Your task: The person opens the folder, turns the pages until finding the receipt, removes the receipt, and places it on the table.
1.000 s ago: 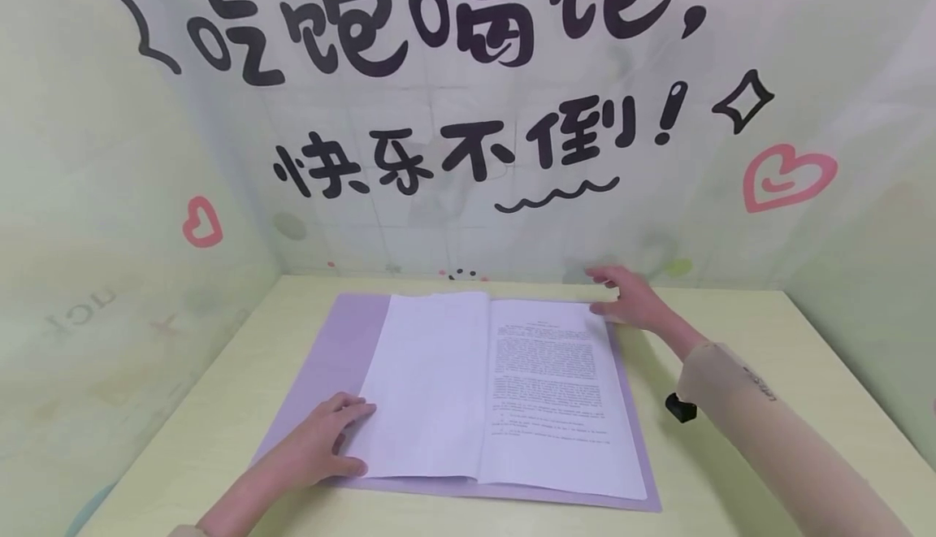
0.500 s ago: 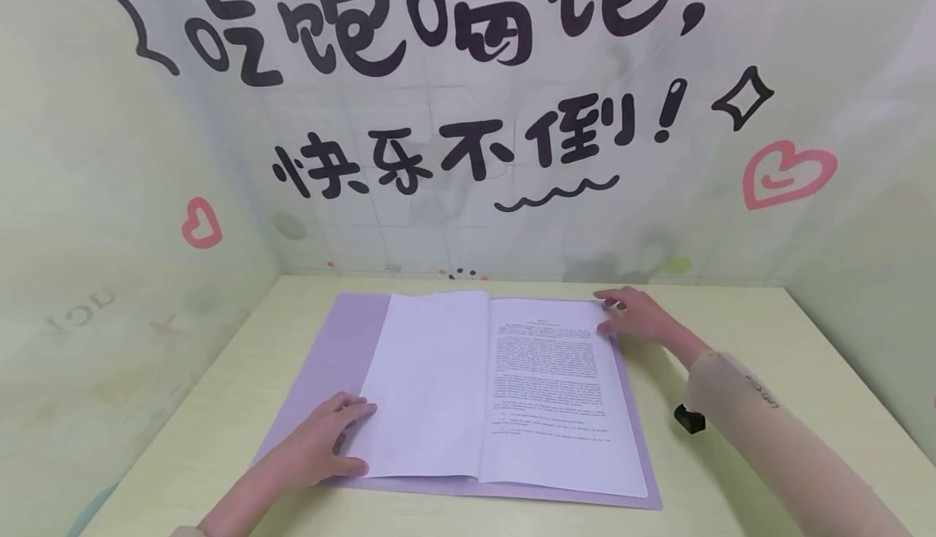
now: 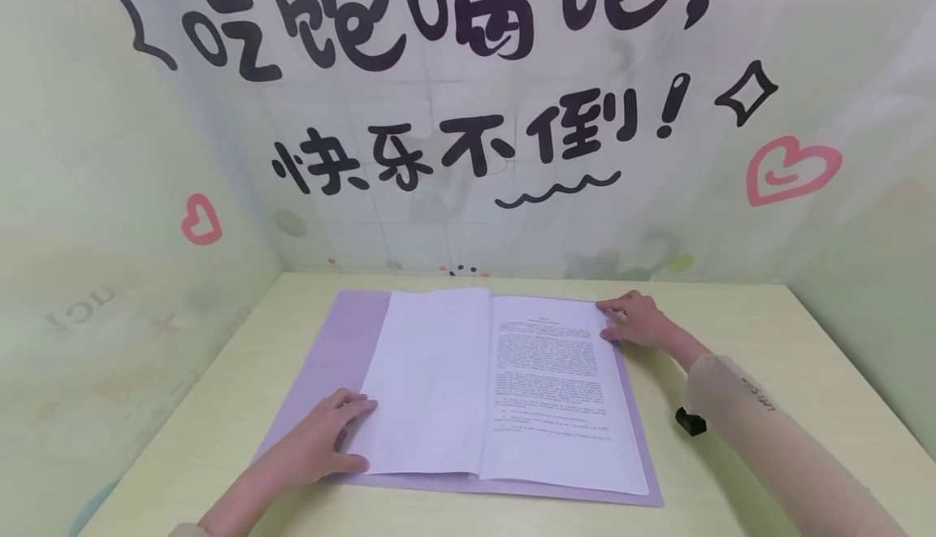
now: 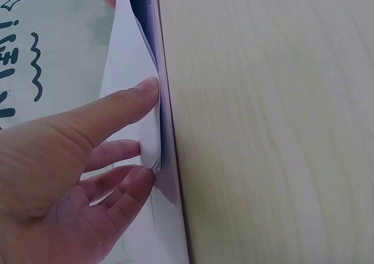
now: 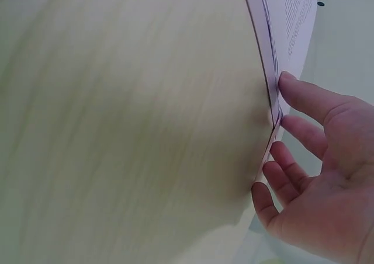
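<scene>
A bound document (image 3: 548, 374) lies open on a light wood table, with a blank left page (image 3: 431, 383) and a printed right page. Its lilac cover (image 3: 354, 326) shows beyond the pages. My left hand (image 3: 314, 443) rests at the near left corner of the blank page, thumb on the lower edge and fingers spread. In the left wrist view the page edge is slightly raised beside the thumb (image 4: 149, 89). At the far right corner, my right hand (image 3: 639, 322) touches the page edges with thumb and forefinger, which stand apart around the corner (image 5: 277, 124).
A small black object (image 3: 690, 421) sits on the table (image 3: 768, 342) beside the right sleeve (image 3: 775, 431). Behind the table hangs a pale printed backdrop (image 3: 439, 236) with black lettering, and similar sheets stand at both sides.
My right hand has come down from above the far right corner and slightly nearer, its forefinger now lowered to the page corner. The left hand and document stay put.
</scene>
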### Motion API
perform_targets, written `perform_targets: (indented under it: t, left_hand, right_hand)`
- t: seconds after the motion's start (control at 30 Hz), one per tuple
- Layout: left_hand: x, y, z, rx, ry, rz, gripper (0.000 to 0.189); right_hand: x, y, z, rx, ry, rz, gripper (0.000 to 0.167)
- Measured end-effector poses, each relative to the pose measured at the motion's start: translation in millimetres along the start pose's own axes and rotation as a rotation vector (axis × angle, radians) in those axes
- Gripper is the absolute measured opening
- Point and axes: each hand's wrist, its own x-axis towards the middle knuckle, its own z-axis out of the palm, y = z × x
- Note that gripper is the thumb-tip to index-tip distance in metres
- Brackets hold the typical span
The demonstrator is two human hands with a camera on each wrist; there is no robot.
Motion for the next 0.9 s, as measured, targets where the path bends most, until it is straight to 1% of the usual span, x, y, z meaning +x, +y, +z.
perform_targets:
  t: [0.27, 0.5, 0.77, 0.9]
  left_hand:
    - [0.5, -0.3, -1.2, -0.002, -0.001, -0.001, 0.075]
    - [0.2, -0.6, -1.1, -0.008, -0.004, -0.004, 0.076]
    - [-1.7, -0.5, 0.4, -0.011, -0.012, -0.017, 0.076]
    - [-1.6, -0.2, 0.8, -0.007, -0.009, -0.012, 0.076]
  right_hand:
    - [0.7, -1.2, -0.9, 0.014, 0.008, 0.031, 0.057]
    - [2.5, -2.6, 0.1, -0.053, 0.026, -0.007, 0.051]
    - [0.8, -6.4, 2.3, 0.06, -0.024, -0.096, 0.055]
    - [-1.5, -9.7, 2.8, 0.111, -0.017, -0.074, 0.055]
